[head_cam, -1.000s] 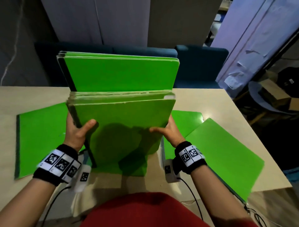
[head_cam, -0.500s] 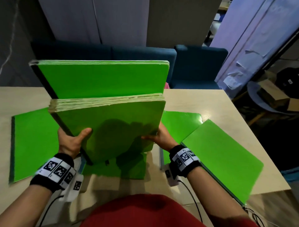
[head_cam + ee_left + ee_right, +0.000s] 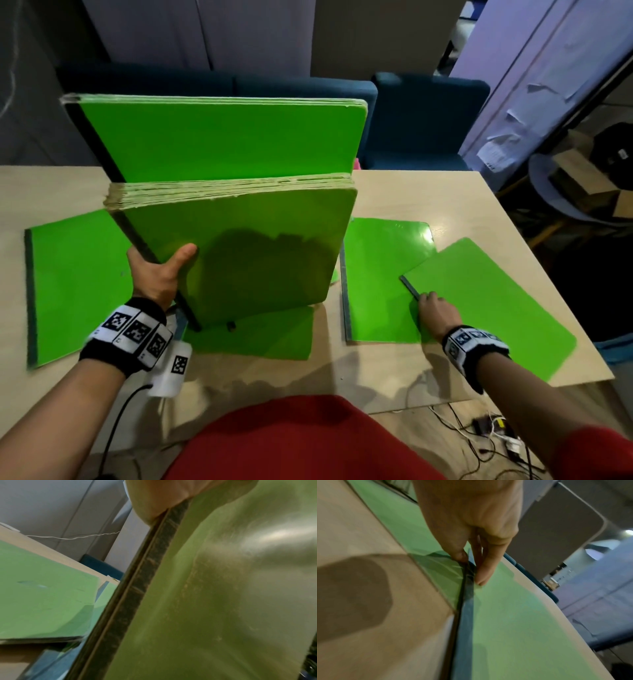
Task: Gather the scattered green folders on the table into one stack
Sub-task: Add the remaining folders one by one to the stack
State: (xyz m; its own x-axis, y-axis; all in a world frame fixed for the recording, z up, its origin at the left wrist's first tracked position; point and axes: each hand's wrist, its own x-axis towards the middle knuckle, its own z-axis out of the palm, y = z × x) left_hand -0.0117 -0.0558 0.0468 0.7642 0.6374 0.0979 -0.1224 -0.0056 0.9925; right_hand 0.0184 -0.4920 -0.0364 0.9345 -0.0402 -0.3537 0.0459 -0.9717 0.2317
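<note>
My left hand (image 3: 156, 279) grips the dark spine edge of the gathered bundle of folders (image 3: 236, 253), thumb across its front, holding it upright and tilted over the desk (image 3: 394, 383); a second batch (image 3: 219, 137) stands behind it. My right hand (image 3: 436, 310) rests its fingertips (image 3: 481, 577) on the spine corner of the right folder (image 3: 496, 308), nothing gripped yet. One hand alone now carries the bundle, so I judge it could fan out or tip forward. The right folder overlaps the middle-right folder (image 3: 380, 274) and reaches the desk's right edge, so a careless drag could push it off or pull its neighbour along. Another folder (image 3: 75, 284) lies flat on the left, one more (image 3: 260, 339) under the bundle; bare desk in front gives room.
</note>
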